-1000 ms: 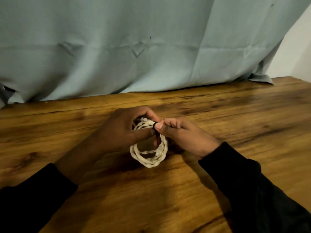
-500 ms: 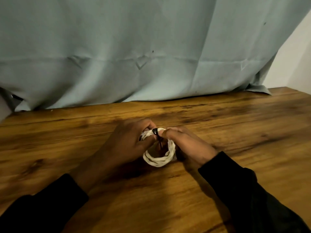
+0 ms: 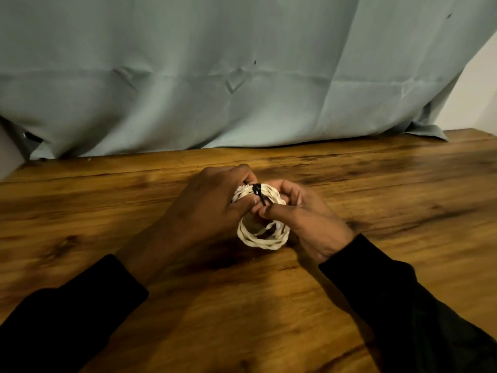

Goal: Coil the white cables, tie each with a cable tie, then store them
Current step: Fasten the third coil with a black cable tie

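White cable [image 3: 262, 239], wound into a small ring, sits in the middle of the frame, low edge down by the brown wooden desk [image 3: 80, 211]. On its left, the left hand [image 3: 212, 208] has fingers curled round the top of the ring. A black cable tie [image 3: 258, 193] wraps the top of the ring. On the right, the right hand [image 3: 304, 219] pinches the tie's thin tail and grips the ring's right side. Both arms wear black sleeves [image 3: 419, 305]. A pale blue cloth [image 3: 242, 71] hangs across the upper frame. No words show on anything.
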